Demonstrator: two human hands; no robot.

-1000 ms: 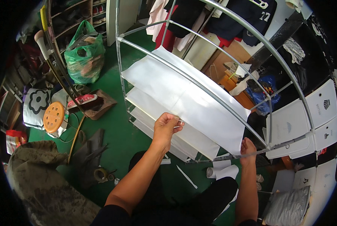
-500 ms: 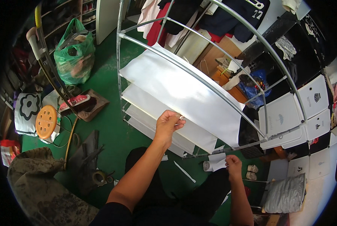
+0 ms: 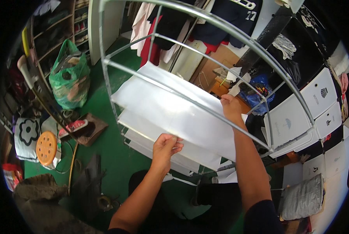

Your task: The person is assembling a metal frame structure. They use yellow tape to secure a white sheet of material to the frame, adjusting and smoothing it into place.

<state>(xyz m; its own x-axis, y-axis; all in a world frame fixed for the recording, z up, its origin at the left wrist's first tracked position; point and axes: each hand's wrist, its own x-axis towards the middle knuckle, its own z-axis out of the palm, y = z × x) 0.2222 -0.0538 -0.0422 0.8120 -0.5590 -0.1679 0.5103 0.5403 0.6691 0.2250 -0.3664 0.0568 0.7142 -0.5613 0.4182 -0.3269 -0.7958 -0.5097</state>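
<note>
A metal-tube rack with curved upper bars (image 3: 190, 102) stands before me, with a glossy white sheet (image 3: 162, 105) covering its top shelf. My left hand (image 3: 167, 150) is at the sheet's near edge, thumb and fingers pinched together; whatever they hold is too small to name. Past the front bar reaches my right hand (image 3: 230, 106), at the sheet's far right edge. Its fingers are curled closed, and what is inside them is hidden. Lower white shelf sheets (image 3: 143, 142) show in layers beneath the top one.
A green plastic bag (image 3: 70, 76), an orange stool seat (image 3: 46, 147) and a dustpan (image 3: 91, 130) with a brush are at the left. White storage boxes (image 3: 287, 124) stand at the right. Clothes (image 3: 225, 23) hang behind the rack. Tape rolls (image 3: 104, 202) lie on the green floor.
My right hand has gone from beside the rolled white piece at the lower right, up and over to the sheet's far edge. The left hand is slightly lower, still pinched. The view has shifted.
</note>
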